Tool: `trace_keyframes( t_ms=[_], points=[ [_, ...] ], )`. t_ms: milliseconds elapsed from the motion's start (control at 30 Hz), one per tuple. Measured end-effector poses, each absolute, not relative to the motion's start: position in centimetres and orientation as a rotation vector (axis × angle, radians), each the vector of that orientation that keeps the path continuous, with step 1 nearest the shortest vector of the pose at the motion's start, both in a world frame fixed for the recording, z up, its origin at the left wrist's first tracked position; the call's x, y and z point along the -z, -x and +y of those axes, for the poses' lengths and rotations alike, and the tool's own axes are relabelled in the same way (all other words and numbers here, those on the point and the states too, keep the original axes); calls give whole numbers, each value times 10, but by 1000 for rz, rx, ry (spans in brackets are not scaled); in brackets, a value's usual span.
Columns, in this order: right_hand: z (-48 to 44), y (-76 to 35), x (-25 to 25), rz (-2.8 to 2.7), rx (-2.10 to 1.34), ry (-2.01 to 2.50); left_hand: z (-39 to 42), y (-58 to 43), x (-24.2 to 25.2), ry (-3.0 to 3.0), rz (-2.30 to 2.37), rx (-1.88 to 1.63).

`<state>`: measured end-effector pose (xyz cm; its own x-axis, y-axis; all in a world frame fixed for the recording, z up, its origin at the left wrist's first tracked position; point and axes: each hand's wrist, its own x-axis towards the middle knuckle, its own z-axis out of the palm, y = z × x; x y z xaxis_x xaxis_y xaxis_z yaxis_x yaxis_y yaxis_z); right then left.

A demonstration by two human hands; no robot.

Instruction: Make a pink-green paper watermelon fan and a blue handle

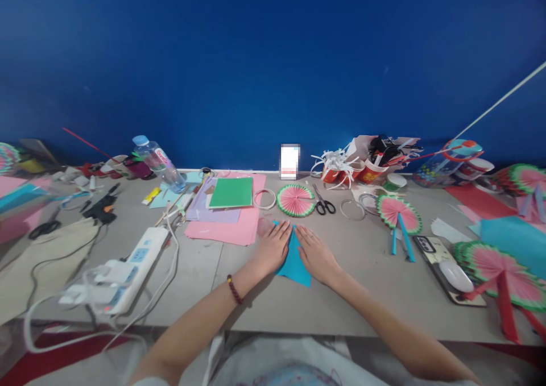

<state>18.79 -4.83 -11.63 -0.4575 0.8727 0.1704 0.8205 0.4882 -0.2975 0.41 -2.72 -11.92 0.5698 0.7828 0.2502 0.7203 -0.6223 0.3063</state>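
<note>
A sheet of blue paper [296, 265] lies on the grey table, partly hidden under both hands. My left hand [273, 247] rests flat on its left side, fingers stretched forward. On the right side my right hand [314, 250] lies with its fingers extended over the paper's edge. The fingertips of the two hands are close together at the far end of the sheet. Just beyond them sits a round pleated pink paper fan [295, 200] with a green and white rim, and black scissors [325, 206] lie to its right.
A power strip [139, 269] with white cables is at the left, near a water bottle [160, 163] and a green sheet [231, 192] on pink paper. At the right are a handled fan [400, 213], a phone [430, 255] and a white mouse [455, 276].
</note>
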Motion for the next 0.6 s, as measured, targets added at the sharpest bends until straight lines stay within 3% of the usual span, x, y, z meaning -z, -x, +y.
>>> trace_keyframes(
  t_ms=[600],
  points=[
    [-57,-183,123,-2390,-202,1536,-30,-8,123,-2627,1324,-541]
  ],
)
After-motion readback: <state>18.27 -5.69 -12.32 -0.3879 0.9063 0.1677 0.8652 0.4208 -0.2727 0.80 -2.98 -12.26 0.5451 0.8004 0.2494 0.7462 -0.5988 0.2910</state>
